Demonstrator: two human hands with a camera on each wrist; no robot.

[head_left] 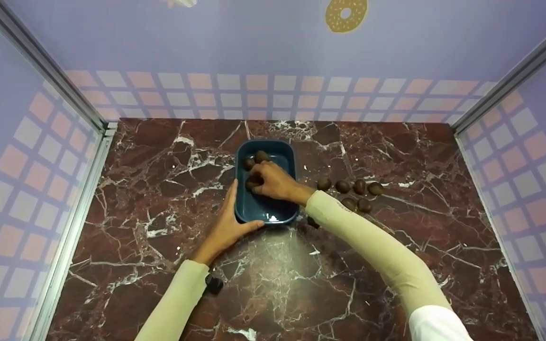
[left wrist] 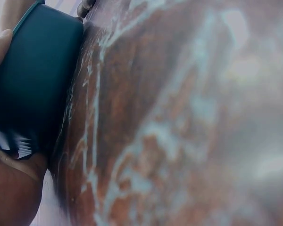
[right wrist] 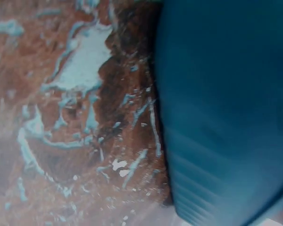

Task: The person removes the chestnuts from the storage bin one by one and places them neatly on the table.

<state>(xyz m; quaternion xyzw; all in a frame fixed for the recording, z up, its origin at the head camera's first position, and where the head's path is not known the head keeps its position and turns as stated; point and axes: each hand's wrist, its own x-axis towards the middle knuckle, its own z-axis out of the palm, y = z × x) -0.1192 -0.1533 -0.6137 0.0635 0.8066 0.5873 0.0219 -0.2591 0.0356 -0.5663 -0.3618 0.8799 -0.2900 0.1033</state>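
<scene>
1. Left hand (head_left: 228,220): spread wide, laid against the bin (head_left: 259,208); fingers along its left wall, thumb along its near end.
2. Right hand (head_left: 275,182): reached into the bin from the right, fingers curled narrow; one brown ball (head_left: 253,183) pinched, near the bin's left side.
3. Bin: dark blue, upright on the table (head_left: 168,265), mid-scene. Two more balls (head_left: 261,156) seen in its far left part, just beyond the right hand.
4. Six loose balls (head_left: 342,186) seen on the table, right of the bin: four in a far row, two nearer, partly behind the right sleeve (head_left: 372,241).
5. Black device (head_left: 214,284) worn at the left wrist.
6. Table: red-brown, marble-patterned, bounded by purple checked walls (head_left: 254,47) at left, right and far sides.
</scene>
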